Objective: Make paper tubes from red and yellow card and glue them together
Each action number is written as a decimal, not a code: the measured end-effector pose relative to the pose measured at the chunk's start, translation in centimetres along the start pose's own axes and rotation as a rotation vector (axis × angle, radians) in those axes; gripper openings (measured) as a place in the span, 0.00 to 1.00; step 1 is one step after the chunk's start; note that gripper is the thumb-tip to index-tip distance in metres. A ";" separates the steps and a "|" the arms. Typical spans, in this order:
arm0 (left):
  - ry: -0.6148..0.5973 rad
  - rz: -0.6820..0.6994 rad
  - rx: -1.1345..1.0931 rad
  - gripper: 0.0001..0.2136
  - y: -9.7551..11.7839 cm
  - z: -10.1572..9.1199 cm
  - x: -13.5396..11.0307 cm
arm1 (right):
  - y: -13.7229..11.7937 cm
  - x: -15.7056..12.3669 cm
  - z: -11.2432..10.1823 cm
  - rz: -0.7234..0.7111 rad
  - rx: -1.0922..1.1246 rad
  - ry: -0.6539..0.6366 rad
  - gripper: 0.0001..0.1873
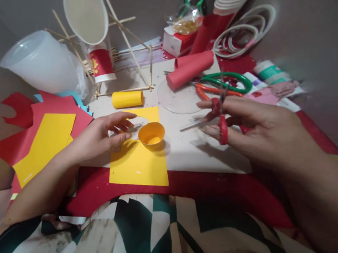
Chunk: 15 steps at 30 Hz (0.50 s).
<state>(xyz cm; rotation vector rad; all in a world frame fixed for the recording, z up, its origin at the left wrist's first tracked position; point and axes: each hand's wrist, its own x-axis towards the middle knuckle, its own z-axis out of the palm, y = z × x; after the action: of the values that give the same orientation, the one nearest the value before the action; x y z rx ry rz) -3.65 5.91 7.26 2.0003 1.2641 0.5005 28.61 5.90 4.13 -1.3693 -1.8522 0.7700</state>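
A pair of small scissors with red handles point(223, 125) is in my right hand point(254, 125), fingers through the loops and blades pointing up. A thin pale stick point(190, 125) shows by those fingertips; whether it is held I cannot tell. My left hand point(104, 136) is open, fingers curved and apart, just left of a short yellow paper ring point(151, 134). This ring stands on end on a yellow paper sheet point(140, 170), which has a cut-out in its upper part. Behind the sheet lies a yellow paper tube point(127, 99).
Red paper tubes point(190, 69) lie beside green-handled point(239, 80) and orange-handled tools point(209, 91) and a clear disc point(174, 100). A stick frame point(130, 45) with paper cups point(102, 64) stands behind. Yellow and red paper scraps point(48, 139) lie left; white tubing point(241, 36) is coiled right.
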 end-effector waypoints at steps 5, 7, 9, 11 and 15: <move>0.340 0.063 -0.239 0.13 1.4 0.0 -0.6 | -0.4 -0.7 -0.2 0.065 0.067 0.043 0.15; 0.397 0.118 -0.269 0.12 2.7 0.0 -1.3 | -1.2 -1.6 -0.5 0.030 0.086 0.131 0.06; 0.429 0.170 -0.293 0.11 3.9 -0.1 -2.2 | -2.1 -2.6 -1.1 0.072 0.089 0.272 0.03; 0.433 0.227 -0.330 0.11 4.9 -0.2 -3.2 | -3.0 -3.6 -1.8 -0.066 0.087 0.339 0.03; 0.361 0.301 -0.457 0.14 6.6 -0.1 -4.9 | -6.2 -4.5 -2.8 -0.279 -0.146 0.299 0.05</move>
<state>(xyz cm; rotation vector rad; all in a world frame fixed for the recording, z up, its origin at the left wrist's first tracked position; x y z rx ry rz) -1.86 -0.21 12.41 1.7537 0.9325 1.2240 28.34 0.04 9.85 -1.2029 -1.8322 0.2762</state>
